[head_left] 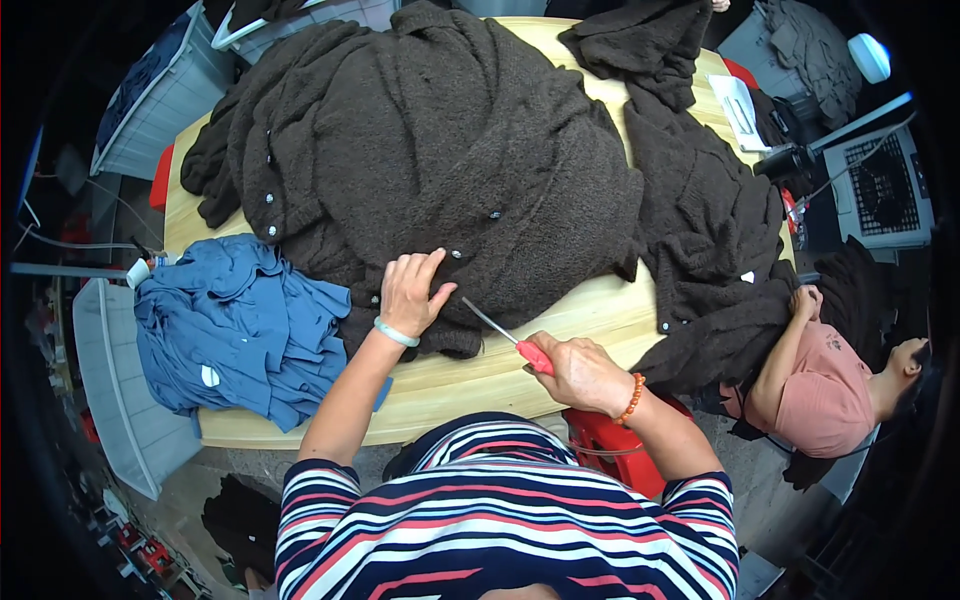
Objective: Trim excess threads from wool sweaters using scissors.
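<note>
A large heap of dark brown knitted cardigans [420, 150] covers most of the table in front of me. Along its near edge sit several small shiny buttons, one of them [457, 254] just beyond my left fingertips. My left hand [410, 295] rests on the knit, fingers stretched out and thumb apart, holding nothing. In my right hand [585, 375] is a red-handled tool with a thin metal shaft [490, 318]; its exact kind is unclear. The fingers wrap round the handle, and the shaft points up and left toward the left hand, its tip at the cardigans' edge.
Blue folded garments [240, 330] lie at the table's left edge, beside a grey bin [130, 390]. More dark knitwear [700, 220] spreads along the right, where a co-worker in a pink shirt [825, 390] sits. A red stool [620, 445] stands under the wooden table [420, 405].
</note>
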Available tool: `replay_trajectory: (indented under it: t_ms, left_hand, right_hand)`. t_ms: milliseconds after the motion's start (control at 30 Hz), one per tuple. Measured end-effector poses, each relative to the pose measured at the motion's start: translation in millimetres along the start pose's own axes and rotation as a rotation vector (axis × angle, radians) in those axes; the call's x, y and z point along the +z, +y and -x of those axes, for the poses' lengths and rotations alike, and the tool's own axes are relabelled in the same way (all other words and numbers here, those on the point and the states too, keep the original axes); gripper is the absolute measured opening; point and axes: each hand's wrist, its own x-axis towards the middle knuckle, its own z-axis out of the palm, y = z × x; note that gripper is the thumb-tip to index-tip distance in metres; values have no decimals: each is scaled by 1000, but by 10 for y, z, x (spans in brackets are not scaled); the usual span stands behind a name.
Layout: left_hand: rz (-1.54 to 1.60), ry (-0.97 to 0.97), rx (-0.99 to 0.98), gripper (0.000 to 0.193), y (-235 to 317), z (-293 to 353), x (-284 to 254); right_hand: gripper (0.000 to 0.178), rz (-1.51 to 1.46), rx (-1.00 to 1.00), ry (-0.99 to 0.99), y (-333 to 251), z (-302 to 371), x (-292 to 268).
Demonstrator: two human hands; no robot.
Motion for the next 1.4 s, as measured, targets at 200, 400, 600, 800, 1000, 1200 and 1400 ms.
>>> replay_trajectory:
  t_ms: [200,400,600,800,1000,1200,1400]
  left_hand:
    - [31,-119,16,53,-112,236,123]
    - [255,109,-48,37,25,143,17]
    - [27,116,34,24,62,-398,215]
    - [193,152,67,7,-187,-430,336]
    - [454,-33,-166,9,-171,-506,259]
    - [221,187,131,30,312,-976,283]
    - [47,-21,231,20,-11,-1075,594]
  right_hand:
    - [33,60,44,-115,-60,60,109]
    - [31,-53,8,10,-32,69,65]
    - [28,-14,125,144,-178,32,-42]
    - [26,60,153,107,-218,-13,11]
    - [22,-14,96,50,-225,-127,-22]
    - [27,-148,134,282,61,4,-21]
    - [29,-115,208,285,-38,18,-188]
